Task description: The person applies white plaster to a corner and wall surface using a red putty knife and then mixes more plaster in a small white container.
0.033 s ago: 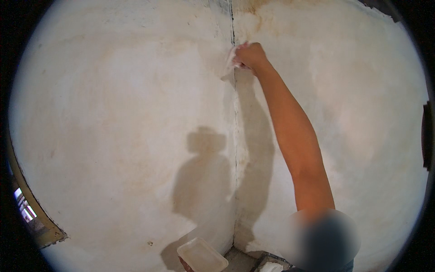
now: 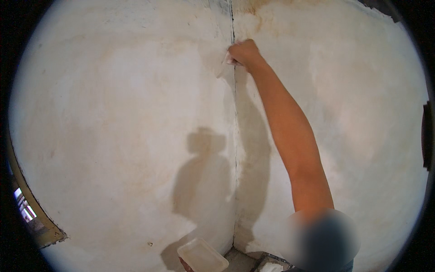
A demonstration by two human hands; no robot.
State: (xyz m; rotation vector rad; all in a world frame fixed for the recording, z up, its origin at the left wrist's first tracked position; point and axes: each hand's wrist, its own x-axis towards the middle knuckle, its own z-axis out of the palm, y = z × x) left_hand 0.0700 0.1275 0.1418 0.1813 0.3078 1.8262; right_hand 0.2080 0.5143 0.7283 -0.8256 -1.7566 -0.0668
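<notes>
low in the frame, left of centre, you have a shallow pale tray [image 2: 203, 255] tilted, with a sliver of your left hand [image 2: 185, 265] at its lower left edge; the tray hides the rest, so i can't tell whether those fingers are spread or pressed together. to its right a white lump [image 2: 271, 267] is cut off by the lower edge.

your bare right arm [image 2: 292, 131] reaches from the lower right up to top centre, where your right hand [image 2: 243, 53] is curled at the corner seam [image 2: 235, 113]. its fingers are folded together around a whitish piece [image 2: 229, 60], too blurred to name, that lies at the seam; i can't tell how firmly it meets the wall.

behind, the left wall [image 2: 113, 113] and right wall [image 2: 371, 90] look broadly coated, though blotchy. the seam seems only partway done: below your hand it runs as a thin, broken dark line, apparently not fully closed, and at top centre it shows wider and darker, beside brown stains [image 2: 256, 16]. that upper stretch looks the least finished. what lies under your hand is hidden.
</notes>
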